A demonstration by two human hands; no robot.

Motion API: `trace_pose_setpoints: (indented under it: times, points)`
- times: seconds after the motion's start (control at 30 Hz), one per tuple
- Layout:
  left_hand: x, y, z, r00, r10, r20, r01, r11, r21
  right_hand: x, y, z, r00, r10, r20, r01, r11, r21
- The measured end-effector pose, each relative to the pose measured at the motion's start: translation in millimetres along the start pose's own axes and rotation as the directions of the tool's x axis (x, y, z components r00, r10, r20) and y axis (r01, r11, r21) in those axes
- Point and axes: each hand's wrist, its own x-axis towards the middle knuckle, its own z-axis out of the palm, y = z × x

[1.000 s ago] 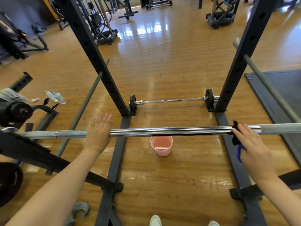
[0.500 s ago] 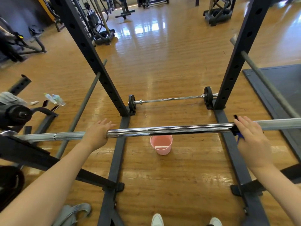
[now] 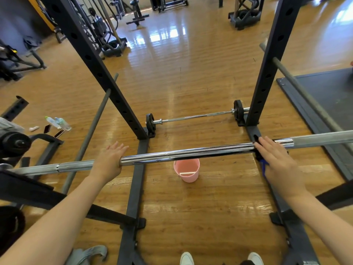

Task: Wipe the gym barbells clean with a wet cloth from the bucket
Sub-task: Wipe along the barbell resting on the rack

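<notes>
Wooden gym floor (image 3: 191, 64) under rack; bucket (image 3: 186, 170) below bar (image 3: 187, 154). Our left hand (image 3: 110, 161) rests flat on bar, fingers straight. Our right hand (image 3: 277, 161), fingers extended, presses cloth (image 3: 264, 166) onto bar.

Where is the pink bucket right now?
In the head view the pink bucket stands on the wooden floor near centre frame, just below the chrome barbell, between the rack's two base rails.

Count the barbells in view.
2. One barbell lies across the rack under both hands, the left hand bare, the right hand pressing a cloth. A second, plated barbell lies on the floor behind. Background racks may hide more.
</notes>
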Motion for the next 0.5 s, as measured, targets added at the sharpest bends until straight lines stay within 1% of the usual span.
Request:
trace_pose_setpoints:
  times: [0.03,0.1,0.17,0.2,0.27,0.37,0.43,0.5]
  points:
    - [-0.5,-0.4,0.6,1.000,0.000,-0.010,0.000,1.000,-0.003,-2.1,7.6,-2.3,1.000,0.019,-0.016,-0.019,1.000,-0.015]
    - [-2.3,-1.8,2.1,0.999,-0.001,-0.053,0.001,1.000,0.007,-0.1,15.1,-5.9,0.992,0.110,-0.066,-0.111,0.994,-0.020]
    - [-4.2,-2.1,5.9,0.994,-0.011,-0.110,0.013,1.000,0.019,5.1,8.7,-2.6,0.981,0.170,-0.089,-0.172,0.985,-0.016]
    - [-4.7,-1.8,8.4,0.989,-0.017,-0.144,0.019,1.000,0.014,8.3,0.8,0.2,0.981,0.170,-0.090,-0.172,0.985,-0.011]
    - [-5.9,0.4,11.7,0.980,-0.042,-0.196,0.040,0.999,-0.014,13.1,-16.1,3.7,0.992,0.116,-0.048,-0.117,0.993,-0.002]
    - [-10.8,1.1,12.3,0.970,-0.088,-0.225,0.077,0.995,-0.057,10.2,-15.9,3.6,0.999,0.043,0.018,-0.043,0.999,-0.006]
    - [-14.1,-3.2,10.7,0.975,-0.092,-0.201,0.079,0.994,-0.072,7.5,-5.6,-1.5,0.998,0.064,0.015,-0.064,0.998,-0.009]
    - [-14.4,-8.2,11.6,0.983,-0.048,-0.175,0.043,0.999,-0.033,6.9,-3.6,-3.5,0.992,0.130,-0.011,-0.130,0.992,-0.005]
